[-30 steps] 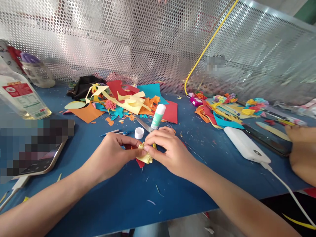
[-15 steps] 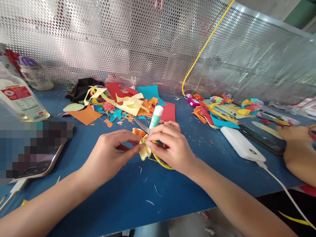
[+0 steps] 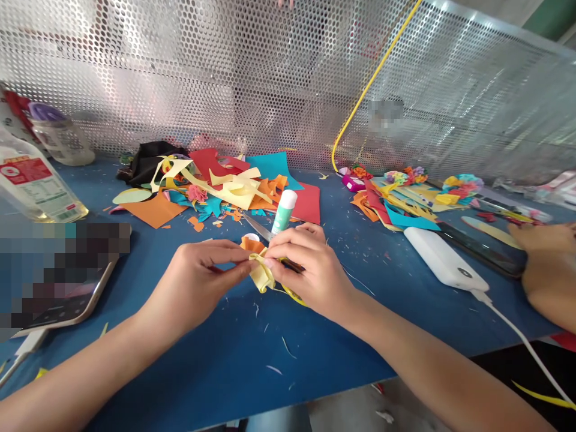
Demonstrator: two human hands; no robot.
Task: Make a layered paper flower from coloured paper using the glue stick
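Pale yellow folded paper [image 3: 262,277] is pinched between both hands above the blue table. My left hand [image 3: 204,279] grips its left edge with thumb and forefinger. My right hand [image 3: 310,267] holds the right side, its fingers curled over scissors [image 3: 294,295] with yellow handles, whose blades point up and left. A green glue stick [image 3: 284,212] with a white top stands just behind my right fingers. Orange paper [image 3: 252,244] shows behind the yellow piece, beside a small white ring-like object that is partly hidden.
Paper scraps [image 3: 240,187] are heaped at the back against a perforated metal screen [image 3: 202,78]. A bottle [image 3: 40,180] and phone [image 3: 90,288] lie left; a white power bank [image 3: 443,259] and another person's arm [image 3: 549,270] are right.
The yellow paper has tilted slightly between the fingertips, and my left fingertips have drawn a little to the left. The view has shifted slightly.
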